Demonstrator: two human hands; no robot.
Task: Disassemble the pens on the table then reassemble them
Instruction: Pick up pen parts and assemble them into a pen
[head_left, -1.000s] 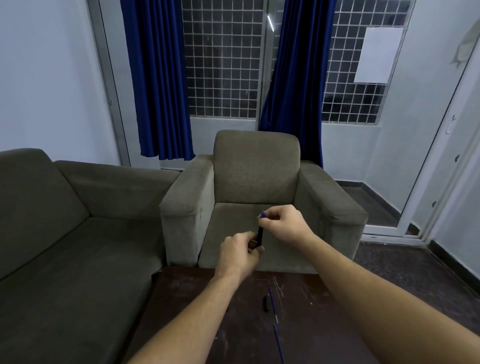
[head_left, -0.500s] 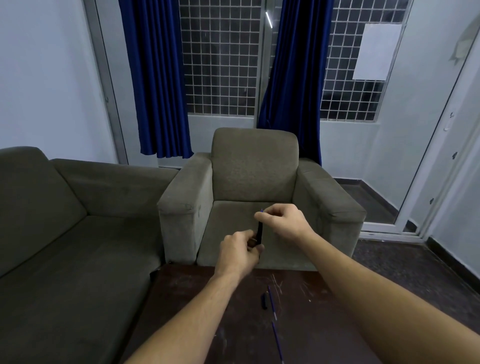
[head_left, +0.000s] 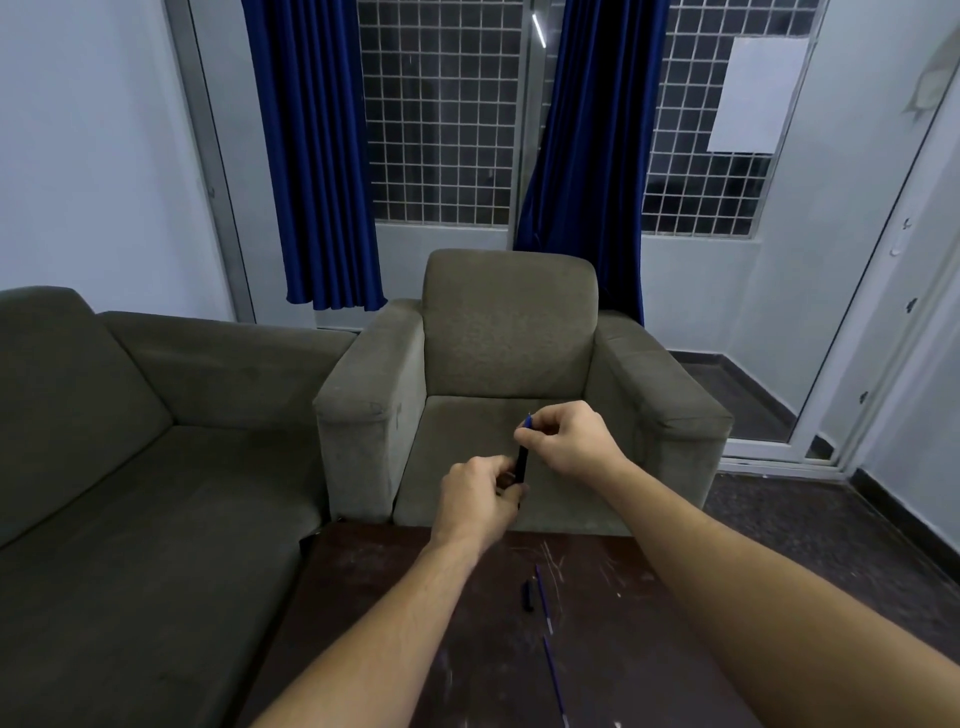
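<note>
Above the table (head_left: 395, 597), left hand (head_left: 480, 501) grips pen barrel (head_left: 521, 464) bottom, right hand (head_left: 569, 441) pinches its blue top; loose refills (head_left: 544, 603) lie on table.

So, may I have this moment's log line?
left hand: grips slim dark pen barrel | right hand: pinches its blue top | scratched dark table: thin blue refill

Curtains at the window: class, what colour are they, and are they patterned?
The curtains are plain deep blue, with no pattern; the head view shows them best.
</note>
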